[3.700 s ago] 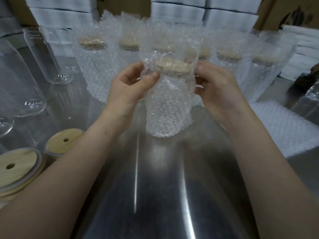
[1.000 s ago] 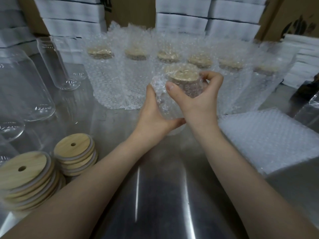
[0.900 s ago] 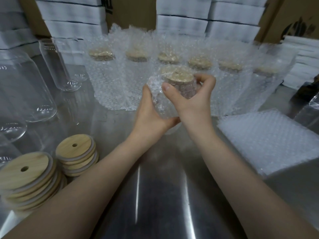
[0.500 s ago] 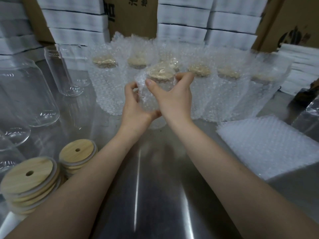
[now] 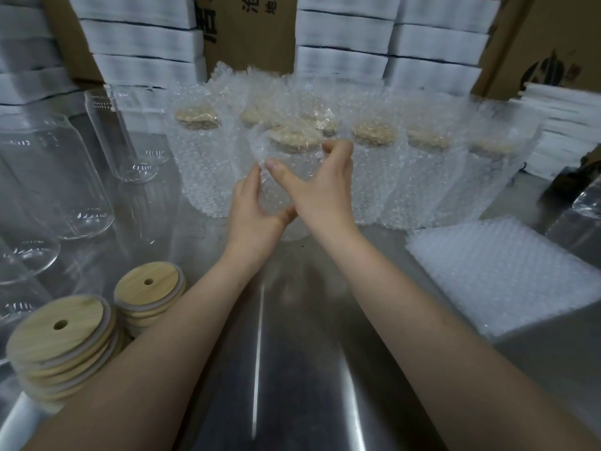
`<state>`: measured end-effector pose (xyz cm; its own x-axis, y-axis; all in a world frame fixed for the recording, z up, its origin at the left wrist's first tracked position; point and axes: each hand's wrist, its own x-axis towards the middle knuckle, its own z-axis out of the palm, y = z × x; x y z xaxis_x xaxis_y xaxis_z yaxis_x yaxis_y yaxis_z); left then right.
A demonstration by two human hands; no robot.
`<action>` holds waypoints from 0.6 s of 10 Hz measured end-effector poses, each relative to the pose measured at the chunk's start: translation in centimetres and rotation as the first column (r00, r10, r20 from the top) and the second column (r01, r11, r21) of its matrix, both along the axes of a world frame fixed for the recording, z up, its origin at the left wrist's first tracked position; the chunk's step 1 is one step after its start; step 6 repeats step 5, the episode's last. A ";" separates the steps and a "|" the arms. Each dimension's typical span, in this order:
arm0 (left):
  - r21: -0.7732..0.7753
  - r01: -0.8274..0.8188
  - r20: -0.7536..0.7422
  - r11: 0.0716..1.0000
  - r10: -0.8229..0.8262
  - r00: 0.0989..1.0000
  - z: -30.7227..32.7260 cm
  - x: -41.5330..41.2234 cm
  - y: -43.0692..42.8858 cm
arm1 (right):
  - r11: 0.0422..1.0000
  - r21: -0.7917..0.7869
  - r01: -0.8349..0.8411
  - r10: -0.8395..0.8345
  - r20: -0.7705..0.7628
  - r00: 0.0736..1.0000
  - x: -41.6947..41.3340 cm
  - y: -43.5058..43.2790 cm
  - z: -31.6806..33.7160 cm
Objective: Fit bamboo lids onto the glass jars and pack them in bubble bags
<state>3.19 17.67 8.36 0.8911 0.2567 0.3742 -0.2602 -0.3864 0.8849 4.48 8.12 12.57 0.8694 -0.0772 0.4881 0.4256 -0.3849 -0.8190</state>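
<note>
The left hand (image 5: 257,216) gripped the bagged jar (image 5: 292,166) low down; the right hand (image 5: 322,190) pinched its top. They had carried it back to the row of packed jars (image 5: 374,177), perhaps just touching the surface (image 5: 292,353). One more jar was nearly done.

The clear bubble bag (image 5: 287,169) blurs the bamboo-lidded glass jar (image 5: 294,139) inside it, and the left hand (image 5: 257,216) and right hand (image 5: 320,190) cover its lower part. A clear open glass jar (image 5: 22,255) is cut off by the left edge, and the black print on the brown cardboard box (image 5: 250,37) by the top.
</note>
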 end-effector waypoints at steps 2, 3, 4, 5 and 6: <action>-0.033 -0.033 -0.065 0.999 0.031 0.997 0.8 -0.5 -0.5 | 0.992 0.046 -0.117 0.121 -0.094 0.988 -1.3 -2.0 -0.2; -0.039 -0.058 -0.054 0.998 0.056 0.997 2.3 -1.7 -0.8 | 0.986 0.092 -0.139 0.152 -0.148 0.977 -2.8 -3.3 -0.6; -0.050 -0.122 0.011 0.991 0.123 0.992 3.5 -4.2 -0.5 | 0.978 0.206 -0.040 0.073 -0.153 0.985 -4.8 -5.2 -1.2; -0.193 -0.061 0.119 0.979 0.086 0.989 2.9 -9.7 -0.9 | 0.897 0.441 0.017 -0.003 -0.033 0.999 -7.7 -8.8 -0.4; -0.193 -0.061 0.119 0.979 0.086 0.989 2.9 -9.7 -0.9 | 0.897 0.441 0.017 -0.003 -0.033 0.999 -7.7 -8.8 -0.4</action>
